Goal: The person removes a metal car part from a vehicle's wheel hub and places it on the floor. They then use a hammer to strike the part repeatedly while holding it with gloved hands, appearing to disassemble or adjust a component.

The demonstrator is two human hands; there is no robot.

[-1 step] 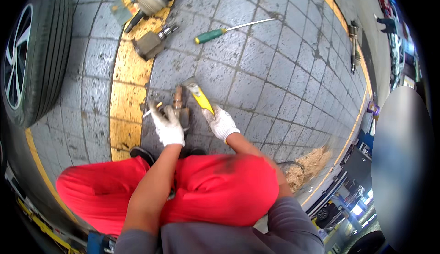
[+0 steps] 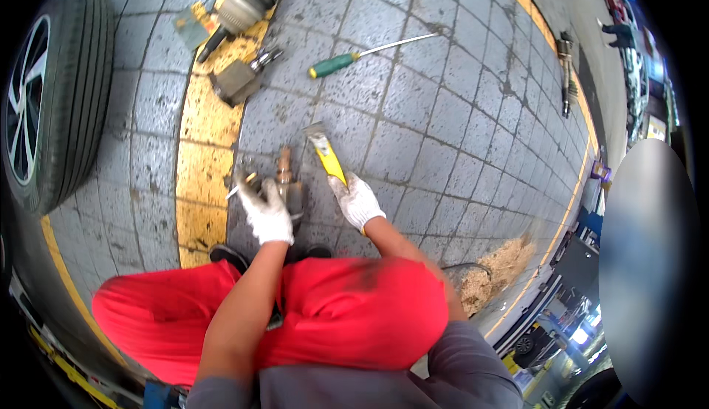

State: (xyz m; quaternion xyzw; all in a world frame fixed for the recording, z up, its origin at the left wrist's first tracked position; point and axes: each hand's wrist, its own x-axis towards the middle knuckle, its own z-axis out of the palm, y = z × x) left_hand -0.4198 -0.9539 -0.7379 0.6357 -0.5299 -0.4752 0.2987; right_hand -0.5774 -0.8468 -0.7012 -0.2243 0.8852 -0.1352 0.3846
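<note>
My gloved left hand (image 2: 264, 211) is closed on a thin white-and-tan stick (image 2: 235, 187), beside and partly over a rusty metal joint (image 2: 284, 163) on the floor between my hands; its fingertips are blurred. My gloved right hand (image 2: 355, 201) grips a yellow-handled scraper (image 2: 327, 158), its flat blade pointing forward beside the joint's shaft. Farther forward lie a green-handled screwdriver (image 2: 337, 64), a grey metal housing (image 2: 237, 82) with a short shaft, and a ribbed black boot assembly (image 2: 250, 3) near a grey-and-yellow packet (image 2: 191, 25).
A wheel with tyre (image 2: 85, 95) lies at the left. At the right are a long shaft (image 2: 566, 69), a pile of sawdust (image 2: 493, 269) and a person in dark clothing (image 2: 622, 36) far off. My red-trousered knees (image 2: 377, 309) fill the lower view.
The floor and objects sit slightly lower in the picture, with a little blur. My left hand has shifted slightly toward me with the stick; my right hand still holds the scraper.
</note>
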